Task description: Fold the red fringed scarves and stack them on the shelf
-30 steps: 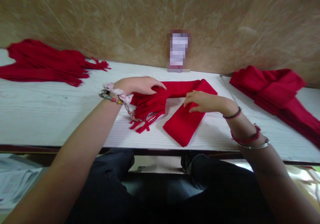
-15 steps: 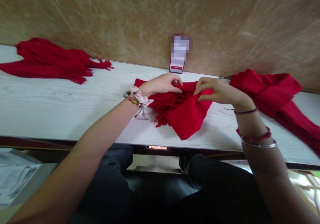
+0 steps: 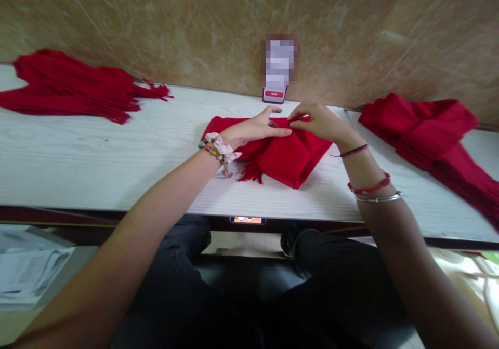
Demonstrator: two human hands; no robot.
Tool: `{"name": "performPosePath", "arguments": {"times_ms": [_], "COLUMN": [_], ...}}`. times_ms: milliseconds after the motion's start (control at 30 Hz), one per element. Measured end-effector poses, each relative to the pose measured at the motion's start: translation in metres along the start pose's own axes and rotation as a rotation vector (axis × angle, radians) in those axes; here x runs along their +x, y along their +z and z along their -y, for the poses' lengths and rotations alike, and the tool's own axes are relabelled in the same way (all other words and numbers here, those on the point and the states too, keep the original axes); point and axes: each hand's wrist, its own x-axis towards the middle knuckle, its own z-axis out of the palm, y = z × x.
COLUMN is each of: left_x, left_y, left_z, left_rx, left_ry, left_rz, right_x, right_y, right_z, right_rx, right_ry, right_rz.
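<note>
A red fringed scarf [image 3: 288,158] lies folded on the white wooden table [image 3: 97,157], its tassels poking out at the lower left. My left hand [image 3: 257,127] rests flat on the scarf's top, fingers stretched to the right. My right hand [image 3: 317,121] pinches the scarf's upper edge just beside the left fingertips. Both hands touch the same fold near the far side of the cloth.
A heap of red fringed scarves [image 3: 66,84] lies at the table's far left. A stack of folded red scarves [image 3: 429,128] sits at the right. A phone [image 3: 277,79] leans against the marbled wall behind the scarf. The table's front edge runs above my knees.
The scarf was spread out with a long flap and loose fringe; both hands lifted and folded it over, and now it lies as a compact bundle farther back under both hands.
</note>
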Motion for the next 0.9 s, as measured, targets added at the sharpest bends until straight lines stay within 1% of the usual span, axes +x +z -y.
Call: {"name": "performPosePath", "arguments": {"times_ms": [33,133,200,267,333,400,467,500,533,567,600,700,800,900], "left_x": [0.001,0.003,0.003,0.003,0.003,0.003,0.002,0.002,0.001,0.001,0.000,0.001,0.003,0.004], "left_y": [0.000,-0.001,-0.003,-0.005,-0.006,-0.006,-0.003,-0.001,0.000,0.002,0.002,0.000,-0.003,-0.003], "left_z": [0.001,0.004,0.004,0.003,0.004,0.003,0.000,-0.001,-0.003,-0.005,-0.006,-0.004,0.001,0.006], "left_rx": [-0.025,-0.047,-0.052,-0.043,-0.028,-0.020,-0.017,-0.015,-0.015,-0.021,-0.033,-0.099,-0.167,-0.197], "left_ry": [-0.019,-0.046,-0.077,-0.115,-0.148,-0.166,-0.171,-0.170,-0.169,-0.170,-0.176,-0.210,-0.206,-0.161], "left_rz": [0.012,-0.010,-0.048,-0.103,-0.148,-0.167,-0.180,-0.188,-0.196,-0.199,-0.196,-0.153,-0.074,-0.020], "right_x": [0.001,0.003,-0.002,-0.012,-0.027,-0.040,-0.049,-0.051,-0.052,-0.053,-0.053,-0.052,-0.050,-0.046], "right_y": [0.002,0.004,-0.002,-0.012,-0.023,-0.028,-0.026,-0.023,-0.019,-0.014,-0.009,0.008,0.025,0.038], "right_z": [0.000,0.004,0.008,0.013,0.017,0.022,0.027,0.029,0.031,0.033,0.034,0.033,0.023,0.012], "right_rx": [0.005,-0.029,-0.120,-0.265,-0.423,-0.525,-0.537,-0.520,-0.493,-0.464,-0.433,-0.281,0.005,0.285], "right_ry": [0.020,0.087,0.152,0.236,0.321,0.380,0.384,0.376,0.369,0.365,0.367,0.399,0.384,0.348], "right_rz": [-0.026,-0.138,-0.195,-0.179,-0.060,0.132,0.307,0.361,0.385,0.377,0.340,0.139,-0.009,-0.060]}}
